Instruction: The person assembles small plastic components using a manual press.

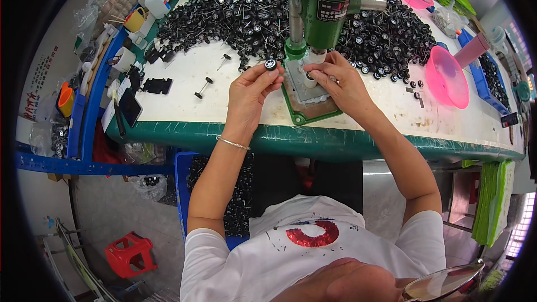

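Observation:
My left hand (249,90) pinches a small black toy wheel (271,65) with a silver spoked face between thumb and fingertips, just left of a green hand press (324,25). My right hand (344,84) is at the press's base plate (302,94), fingers closed beside a small whitish round fixture (309,80) under the ram. Whatever those fingers hold, if anything, is too small to make out. Two wheels on an axle (203,88) lie on the white tabletop left of my left hand. A wheel with a thin axle (223,61) lies farther back.
Heaps of black wheels (240,17) spread behind the press. Pink bowls (447,78) and a blue tray (486,78) stand at the right. A phone (130,107) lies near the left edge. Below the table are a blue crate (183,184) and a red stool (131,254).

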`<move>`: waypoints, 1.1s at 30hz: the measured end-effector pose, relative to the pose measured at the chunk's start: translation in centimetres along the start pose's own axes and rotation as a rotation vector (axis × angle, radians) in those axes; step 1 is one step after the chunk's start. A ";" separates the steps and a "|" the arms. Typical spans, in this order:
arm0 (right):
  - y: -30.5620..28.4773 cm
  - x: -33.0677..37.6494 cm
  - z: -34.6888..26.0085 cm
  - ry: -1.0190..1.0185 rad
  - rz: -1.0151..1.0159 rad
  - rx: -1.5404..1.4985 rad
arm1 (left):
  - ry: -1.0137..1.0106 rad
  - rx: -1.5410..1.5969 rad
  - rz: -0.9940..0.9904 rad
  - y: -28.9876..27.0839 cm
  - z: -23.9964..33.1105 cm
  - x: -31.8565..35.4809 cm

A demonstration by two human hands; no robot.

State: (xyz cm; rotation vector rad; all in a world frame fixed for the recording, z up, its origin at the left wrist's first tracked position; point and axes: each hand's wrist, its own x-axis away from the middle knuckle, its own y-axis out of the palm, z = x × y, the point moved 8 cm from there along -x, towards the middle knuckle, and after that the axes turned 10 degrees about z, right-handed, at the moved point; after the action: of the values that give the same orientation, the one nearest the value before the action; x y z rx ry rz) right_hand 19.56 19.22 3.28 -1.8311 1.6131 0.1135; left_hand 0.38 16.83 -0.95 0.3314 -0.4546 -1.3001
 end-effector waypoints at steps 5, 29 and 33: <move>0.0 -0.3 0.7 -0.007 -0.082 -0.060 | 0.188 -0.266 0.035 1.5 0.9 0.3; -10.4 -20.1 -12.2 0.124 0.163 -0.534 | 0.368 -0.277 -0.228 7.2 -0.2 -1.5; -9.0 -22.5 -8.8 1.022 -0.237 -1.271 | 0.350 -0.240 -0.232 7.1 -0.4 -1.4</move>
State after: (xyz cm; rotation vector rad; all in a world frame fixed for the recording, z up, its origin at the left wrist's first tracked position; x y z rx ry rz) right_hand 19.38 33.49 24.79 -3.4335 2.1666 0.1105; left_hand 6.29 19.88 1.98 0.4083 0.0389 -1.4693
